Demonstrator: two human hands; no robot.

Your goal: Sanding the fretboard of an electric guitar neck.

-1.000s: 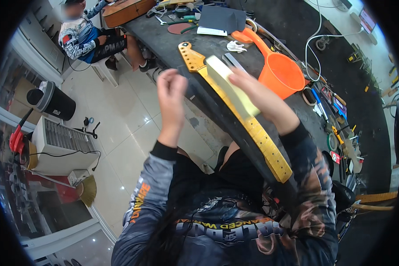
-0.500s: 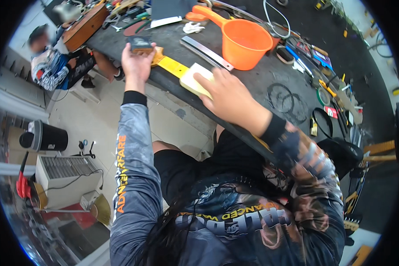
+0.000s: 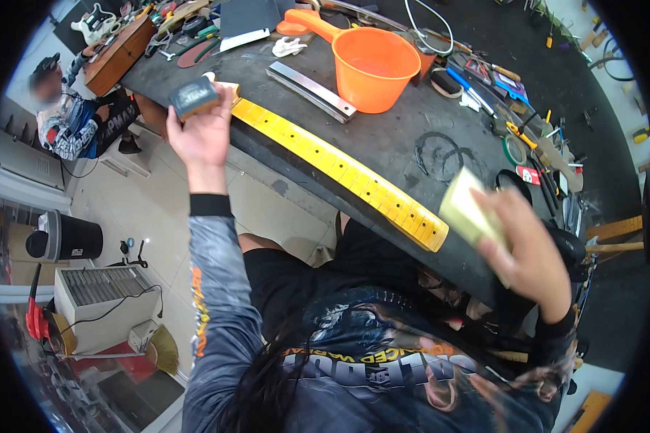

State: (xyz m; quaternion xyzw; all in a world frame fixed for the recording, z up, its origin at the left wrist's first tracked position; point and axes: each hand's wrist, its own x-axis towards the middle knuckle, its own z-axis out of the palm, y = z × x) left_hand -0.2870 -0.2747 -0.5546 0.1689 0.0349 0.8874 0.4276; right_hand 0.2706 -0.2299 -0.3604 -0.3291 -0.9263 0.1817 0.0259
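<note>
Guitar neck (image 3: 339, 169): lies fretboard up along the near edge of the desk (image 3: 390, 141), its headstock end by the left hand and its wider end toward the right hand; no hand visibly presses on the fretboard.
Left hand (image 3: 201, 137): palm turned up, fingers curled round a dark block (image 3: 194, 97) with a brown lower side, held at the headstock end.
Right hand (image 3: 531, 249): closed round a pale yellow sponge (image 3: 464, 204), just beyond the wider end of the neck.
Fretboard progress: the yellow surface looks glossy and its frets and dots are exposed; with both sponge and block in hand, the work seems under way rather than finished. How much is left cannot be judged from the surface alone.
Desk behind the neck: a metal bar (image 3: 310, 90) lies beside an orange dipper (image 3: 377, 68), with a crumpled white cloth (image 3: 289, 47) farther back; dark ring marks (image 3: 440, 155) show on the top to the right.
Headstock: mostly hidden behind the left hand and the block, so its tuner holes cannot be checked.
Blur: the right hand and sponge are smeared, so whether the sponge touches the neck's end is unclear.
Dipper contents: cannot be made out.
Neck's underside: out of sight.
</note>
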